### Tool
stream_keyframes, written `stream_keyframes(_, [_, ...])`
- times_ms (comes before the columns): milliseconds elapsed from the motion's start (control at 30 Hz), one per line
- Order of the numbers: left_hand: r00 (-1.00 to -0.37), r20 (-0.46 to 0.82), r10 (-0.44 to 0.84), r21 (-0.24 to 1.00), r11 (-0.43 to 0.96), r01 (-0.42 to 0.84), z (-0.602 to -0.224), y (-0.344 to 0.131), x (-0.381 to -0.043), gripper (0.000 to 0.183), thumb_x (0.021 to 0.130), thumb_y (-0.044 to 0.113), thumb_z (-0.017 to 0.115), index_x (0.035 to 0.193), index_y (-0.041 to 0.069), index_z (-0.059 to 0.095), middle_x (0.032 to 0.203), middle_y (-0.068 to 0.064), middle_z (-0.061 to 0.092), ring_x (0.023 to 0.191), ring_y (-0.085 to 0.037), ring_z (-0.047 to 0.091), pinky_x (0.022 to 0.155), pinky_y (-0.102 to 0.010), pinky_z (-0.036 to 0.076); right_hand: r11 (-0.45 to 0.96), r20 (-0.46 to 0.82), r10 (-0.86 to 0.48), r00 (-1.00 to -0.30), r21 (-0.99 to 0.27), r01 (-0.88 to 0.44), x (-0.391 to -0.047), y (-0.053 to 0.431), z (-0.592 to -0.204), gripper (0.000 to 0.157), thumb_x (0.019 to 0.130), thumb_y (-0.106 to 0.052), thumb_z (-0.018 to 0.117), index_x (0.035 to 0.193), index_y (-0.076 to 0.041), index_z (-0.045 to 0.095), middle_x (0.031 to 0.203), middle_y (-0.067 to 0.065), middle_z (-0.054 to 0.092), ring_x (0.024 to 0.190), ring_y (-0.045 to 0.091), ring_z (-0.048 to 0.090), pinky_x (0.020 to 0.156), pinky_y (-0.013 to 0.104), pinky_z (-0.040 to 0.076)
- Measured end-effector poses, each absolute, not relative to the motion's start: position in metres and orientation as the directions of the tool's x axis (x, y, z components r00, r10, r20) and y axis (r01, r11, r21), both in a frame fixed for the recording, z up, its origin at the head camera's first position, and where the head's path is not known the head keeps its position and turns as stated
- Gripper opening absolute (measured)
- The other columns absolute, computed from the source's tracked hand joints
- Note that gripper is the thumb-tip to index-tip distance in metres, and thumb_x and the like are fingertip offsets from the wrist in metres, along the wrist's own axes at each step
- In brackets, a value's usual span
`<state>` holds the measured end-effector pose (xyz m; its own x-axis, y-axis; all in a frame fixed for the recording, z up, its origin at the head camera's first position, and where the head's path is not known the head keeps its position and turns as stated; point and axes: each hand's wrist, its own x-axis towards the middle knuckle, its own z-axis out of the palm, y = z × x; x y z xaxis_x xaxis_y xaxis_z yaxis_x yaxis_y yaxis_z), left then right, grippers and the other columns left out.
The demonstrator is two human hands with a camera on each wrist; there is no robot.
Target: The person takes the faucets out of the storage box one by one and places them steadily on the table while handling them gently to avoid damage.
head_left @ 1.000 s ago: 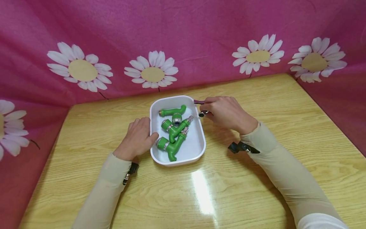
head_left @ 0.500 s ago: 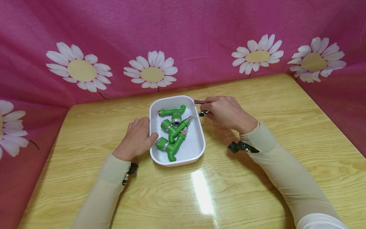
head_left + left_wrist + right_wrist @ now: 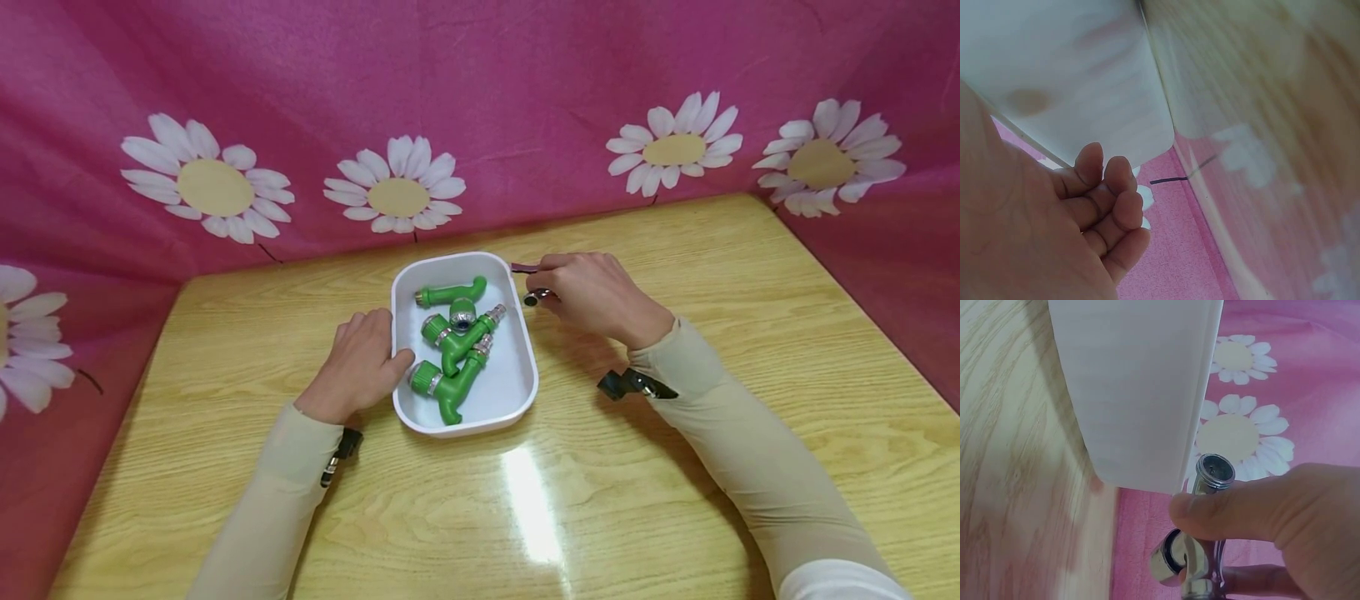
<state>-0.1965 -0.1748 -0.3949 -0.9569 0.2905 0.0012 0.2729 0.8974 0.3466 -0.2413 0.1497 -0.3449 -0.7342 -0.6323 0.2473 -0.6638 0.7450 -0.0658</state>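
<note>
A white tray (image 3: 513,392) holds several green plastic taps, among them a lower tap (image 3: 453,387) and a far tap (image 3: 453,293), some with metal threaded ends. On its left side my left hand (image 3: 352,364) grips the rim, thumb hooked over into the tray. In the left wrist view the left fingers (image 3: 1124,209) curl beside the outer wall. To the right of the tray, my right hand (image 3: 592,296) pinches a chrome tap (image 3: 1204,569) between thumb and fingers. The tap's threaded open end (image 3: 1215,470) shows past the thumb; the palm hides part of the body.
Everything stands on a light wood-grain table (image 3: 637,500), with glare in front of the tray. A pink cloth (image 3: 525,100) with white daisies borders the table at the back and sides. A small black camera (image 3: 630,385) sits on the right wrist.
</note>
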Motion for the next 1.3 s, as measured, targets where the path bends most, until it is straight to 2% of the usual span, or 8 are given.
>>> stream_keyframes(333, [-0.959,-0.021,0.284,0.344,0.903,0.260,-0.394,-0.174,-0.196,0.046,0.094,0.033,0.051,0.123,-0.003,0.049,0.099,-0.012,0.053,0.098,-0.029,0.043,0.088,-0.041,0.032,0.752,0.236,-0.626,-0.744,-0.069,-0.655,-0.244,0.150,-0.348,0.016,0.089,-0.013,0.077,0.103,-0.020,0.079,0.102,0.004,0.074,0.083,0.026,0.073,0.066,0.046,0.055])
stream_keyframes(700, [-0.958,-0.008,0.287,0.344,0.900,0.267,-0.395,-0.175,-0.195,0.045,0.094,0.032,0.051,0.121,-0.003,0.050,0.098,-0.012,0.053,0.098,-0.030,0.044,0.088,-0.041,0.033,0.752,0.221,-0.626,-0.748,-0.082,-0.654,-0.248,0.152,-0.355,0.014,0.089,-0.011,0.076,0.100,-0.019,0.079,0.097,0.004,0.072,0.075,0.024,0.068,0.062,0.044,0.053])
stream_keyframes(1100, [-0.956,-0.013,0.292,0.343,0.899,0.271,-0.394,-0.174,-0.196,0.046,0.094,0.033,0.052,0.122,-0.003,0.049,0.099,-0.012,0.053,0.098,-0.029,0.043,0.088,-0.041,0.032,0.741,0.220,-0.634,-0.741,-0.102,-0.664,-0.251,0.153,-0.361,0.017,0.089,-0.010,0.076,0.101,-0.021,0.079,0.097,0.002,0.073,0.079,0.025,0.070,0.064,0.046,0.053])
stream_keyframes(1300, [-0.956,-0.010,0.292,0.347,0.898,0.271,-0.395,-0.175,-0.196,0.045,0.094,0.032,0.052,0.121,-0.003,0.049,0.098,-0.012,0.052,0.097,-0.029,0.043,0.086,-0.041,0.032,0.748,0.194,-0.629,-0.753,-0.114,-0.654,-0.252,0.153,-0.364,0.022,0.088,-0.010,0.077,0.106,-0.021,0.080,0.100,0.002,0.073,0.081,0.024,0.070,0.065,0.046,0.054])
